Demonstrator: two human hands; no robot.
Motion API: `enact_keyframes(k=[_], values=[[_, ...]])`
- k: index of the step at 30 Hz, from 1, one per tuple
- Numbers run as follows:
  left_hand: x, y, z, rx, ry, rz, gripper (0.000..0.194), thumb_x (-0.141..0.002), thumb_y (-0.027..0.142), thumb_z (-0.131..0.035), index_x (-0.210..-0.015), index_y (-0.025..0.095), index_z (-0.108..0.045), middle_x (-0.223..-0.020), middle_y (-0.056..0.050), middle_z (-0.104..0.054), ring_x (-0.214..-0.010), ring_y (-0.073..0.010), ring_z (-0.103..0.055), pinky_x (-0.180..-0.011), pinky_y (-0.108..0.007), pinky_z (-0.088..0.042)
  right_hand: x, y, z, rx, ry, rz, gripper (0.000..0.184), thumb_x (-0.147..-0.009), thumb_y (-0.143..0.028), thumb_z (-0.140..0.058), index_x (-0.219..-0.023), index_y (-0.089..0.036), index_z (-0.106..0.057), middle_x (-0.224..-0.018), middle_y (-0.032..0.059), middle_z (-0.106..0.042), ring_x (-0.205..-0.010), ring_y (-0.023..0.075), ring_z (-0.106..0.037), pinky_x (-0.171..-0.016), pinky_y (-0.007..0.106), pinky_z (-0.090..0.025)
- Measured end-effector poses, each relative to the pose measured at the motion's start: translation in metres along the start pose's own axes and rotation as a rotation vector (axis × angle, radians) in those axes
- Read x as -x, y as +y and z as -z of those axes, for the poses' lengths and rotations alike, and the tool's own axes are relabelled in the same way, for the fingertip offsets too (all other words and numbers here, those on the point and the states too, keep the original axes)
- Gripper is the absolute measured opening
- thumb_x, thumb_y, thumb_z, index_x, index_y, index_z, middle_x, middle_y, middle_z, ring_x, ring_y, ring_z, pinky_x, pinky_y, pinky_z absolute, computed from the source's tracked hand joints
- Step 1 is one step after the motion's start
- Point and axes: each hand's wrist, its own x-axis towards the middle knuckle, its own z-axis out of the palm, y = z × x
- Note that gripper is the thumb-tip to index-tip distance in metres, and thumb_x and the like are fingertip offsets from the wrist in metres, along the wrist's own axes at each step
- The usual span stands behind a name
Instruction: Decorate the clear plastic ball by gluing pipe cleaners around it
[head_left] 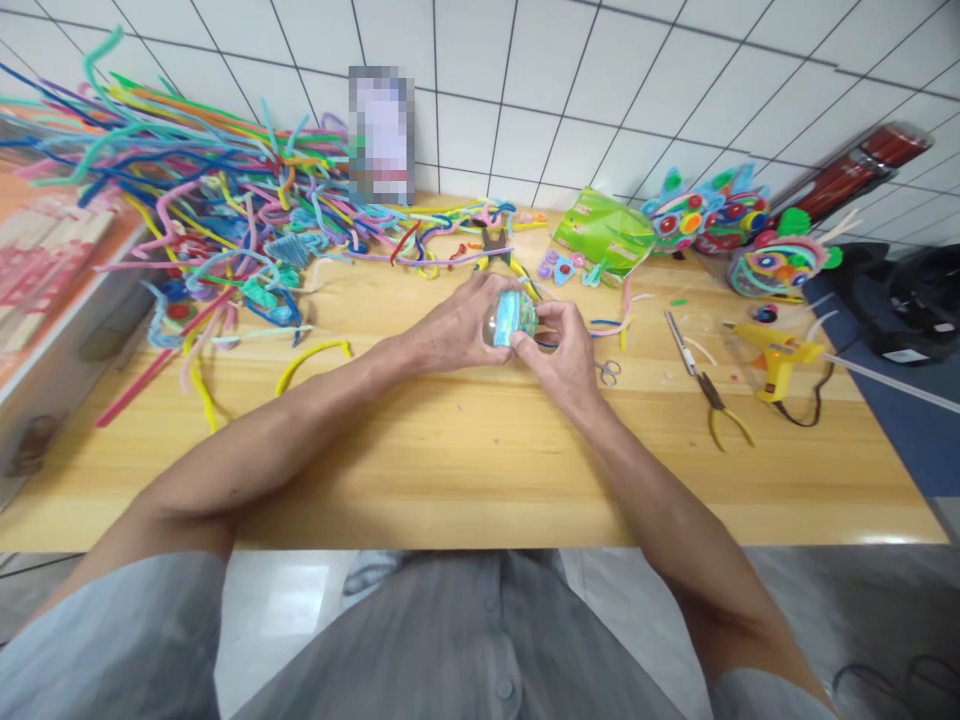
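Observation:
A small clear rounded container point(508, 320), wrapped with light-blue, green and yellow pipe cleaners, is held above the middle of the table. My left hand point(469, 318) wraps round its left side. On its right side, the thumb and fingers of my right hand point(564, 352) press against the pipe-cleaner covering. My palms hide part of the container. Just beyond my hands lie yellow-handled pliers point(495, 250). Small scissors point(609, 372) rest to the right of my right hand, beside pink and blue pipe cleaners point(611, 326).
A large heap of coloured pipe cleaners point(247, 215) covers the back left. At the right are decorated round crafts point(776, 265), a green packet point(604, 235), a yellow glue gun point(776, 360), a knife point(681, 343) and more pliers point(716, 402). A box point(82, 370) stands left.

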Motion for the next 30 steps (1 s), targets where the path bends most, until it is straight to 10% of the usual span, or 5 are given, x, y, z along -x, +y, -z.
enact_keyframes(k=[19,25,30], values=[[0.001,-0.001,0.003,-0.028,-0.045,-0.016,0.072,-0.087,0.043,-0.078,-0.149,0.021,-0.047,-0.143,-0.016,-0.060,-0.136,-0.0357,-0.059,-0.118,-0.053,-0.051,0.001,-0.001,0.004,-0.022,-0.030,-0.010,0.038,-0.083,-0.044,-0.080,-0.111,-0.028,-0.058,-0.113,0.0045,-0.071,-0.103,0.0250,-0.073,-0.092,0.047,-0.064],[0.002,-0.003,-0.002,-0.010,-0.005,-0.042,0.073,-0.087,0.046,-0.080,-0.148,0.023,-0.048,-0.144,-0.015,-0.060,-0.136,-0.0352,-0.058,-0.117,-0.052,-0.052,-0.006,-0.002,0.015,0.066,-0.024,0.321,0.041,-0.096,-0.044,-0.074,-0.134,-0.031,-0.064,-0.147,0.0109,-0.065,-0.141,0.0334,-0.061,-0.110,0.055,-0.057],[0.001,-0.007,-0.001,0.003,-0.009,-0.060,0.072,-0.086,0.046,-0.082,-0.146,0.023,-0.049,-0.141,-0.014,-0.061,-0.133,-0.0351,-0.060,-0.116,-0.053,-0.052,-0.008,-0.002,0.017,0.177,-0.076,0.479,0.024,-0.106,-0.041,-0.063,-0.125,-0.033,-0.073,-0.141,0.0097,-0.070,-0.135,0.0326,-0.066,-0.116,0.060,-0.054]])
